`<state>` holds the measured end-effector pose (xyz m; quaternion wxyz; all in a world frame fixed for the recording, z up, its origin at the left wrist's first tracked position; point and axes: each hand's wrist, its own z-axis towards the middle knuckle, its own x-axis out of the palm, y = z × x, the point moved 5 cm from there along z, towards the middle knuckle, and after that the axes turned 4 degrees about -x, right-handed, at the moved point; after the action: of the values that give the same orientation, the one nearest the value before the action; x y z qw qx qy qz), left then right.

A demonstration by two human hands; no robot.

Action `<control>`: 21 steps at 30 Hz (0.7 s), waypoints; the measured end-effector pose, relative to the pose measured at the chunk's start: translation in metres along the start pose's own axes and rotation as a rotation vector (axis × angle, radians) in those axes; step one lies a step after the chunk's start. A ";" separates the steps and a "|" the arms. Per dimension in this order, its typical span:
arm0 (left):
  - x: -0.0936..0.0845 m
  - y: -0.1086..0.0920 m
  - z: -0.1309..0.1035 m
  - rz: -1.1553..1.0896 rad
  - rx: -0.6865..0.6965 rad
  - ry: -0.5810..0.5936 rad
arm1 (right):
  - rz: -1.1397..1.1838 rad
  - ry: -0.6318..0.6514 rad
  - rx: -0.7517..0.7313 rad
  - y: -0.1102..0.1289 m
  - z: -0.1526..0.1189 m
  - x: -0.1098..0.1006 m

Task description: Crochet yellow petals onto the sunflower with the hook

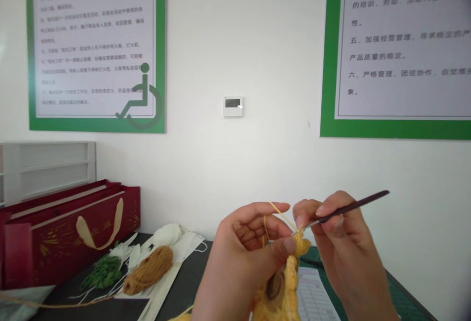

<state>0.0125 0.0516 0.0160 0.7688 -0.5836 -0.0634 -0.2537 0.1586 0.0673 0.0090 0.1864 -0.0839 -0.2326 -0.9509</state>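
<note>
A yellow crochet piece (pixel 292 277) with a brown patch hangs from my left hand (pixel 246 252). Thumb and fingers pinch its top edge, and a strand of yellow yarn (pixel 281 213) runs over the raised index finger. My right hand (pixel 342 247) is closed around a crochet hook (pixel 353 205) with a dark handle. The hook's metal tip meets the top of the yellow piece, right beside the left thumb. Part of the crochet piece is hidden behind the left hand.
Dark red gift bags (pixel 73 237) stand at the left of the dark table (pixel 191 267). Near them lie brown yarn (pixel 149 269), green yarn (pixel 101 272) and white yarn (pixel 167 234). A printed sheet (pixel 316 294) and a green mat (pixel 401 291) lie beneath the hands. Behind rises a white wall (pixel 243 164).
</note>
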 end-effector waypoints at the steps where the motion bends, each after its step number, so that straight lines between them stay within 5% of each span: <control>1: 0.000 0.000 0.000 -0.002 -0.006 -0.002 | -0.009 0.007 0.000 0.000 0.000 -0.001; 21: 0.000 -0.005 -0.005 0.009 -0.019 0.013 | -0.082 0.011 0.003 0.006 -0.003 0.001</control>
<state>0.0096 0.0455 0.0186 0.7648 -0.5893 -0.0533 -0.2549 0.1600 0.0606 0.0089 0.1488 -0.0688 -0.2363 -0.9578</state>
